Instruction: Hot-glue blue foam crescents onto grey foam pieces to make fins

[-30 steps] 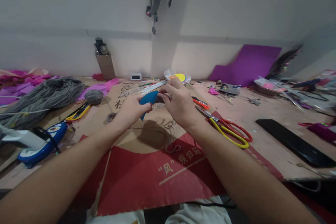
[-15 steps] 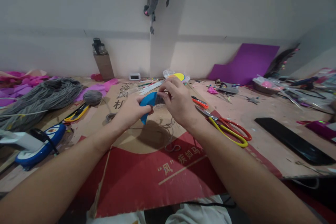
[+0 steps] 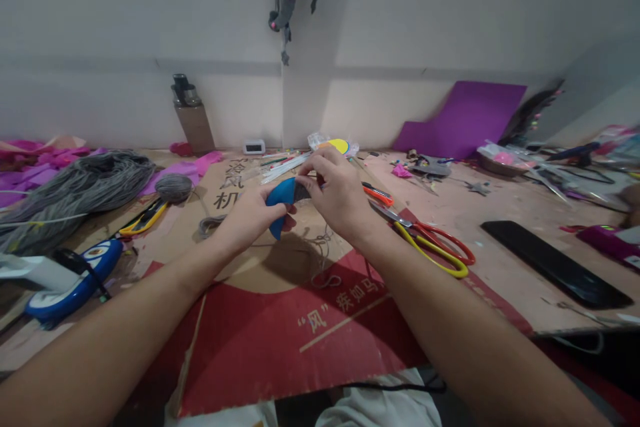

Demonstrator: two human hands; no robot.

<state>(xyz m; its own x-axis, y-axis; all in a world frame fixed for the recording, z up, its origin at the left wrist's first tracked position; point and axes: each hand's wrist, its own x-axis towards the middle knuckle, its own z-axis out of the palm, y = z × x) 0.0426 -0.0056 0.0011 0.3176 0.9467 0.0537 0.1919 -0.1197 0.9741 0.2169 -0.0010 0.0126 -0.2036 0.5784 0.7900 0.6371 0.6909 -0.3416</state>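
Two bare hands are meeting over a sheet of cardboard (image 3: 270, 353) while I am following from afar through the head camera. My left hand (image 3: 256, 210) is clasping a curved blue piece (image 3: 281, 192) between thumb and fingers, its pointed lower tip jutting below the grip. My right hand (image 3: 340, 195) is pinching with thumb and forefinger at the upper edge of a grey section (image 3: 302, 193) adjoining the blue; whether a separate strand is caught there, I cannot tell. Directly below the grip, a loose grey strand (image 3: 326, 278) is curling across the cardboard.

Left of the grip, a small ball of grey yarn (image 3: 173, 187) is sitting just beyond a yellow-edged cutter (image 3: 145, 217), with a large grey skein (image 3: 95, 187) spreading farther out. To the right of the grip, a red cutter (image 3: 379, 194) is lying near scissors with red and yellow handles (image 3: 434, 240), and a flat black object (image 3: 555, 263) is resting well apart from them. Beyond the grip, white strips (image 3: 284, 169) are fanning out, a small white device (image 3: 254, 147) is standing by the wall, and a purple sheet (image 3: 465, 120) is leaning farther right.
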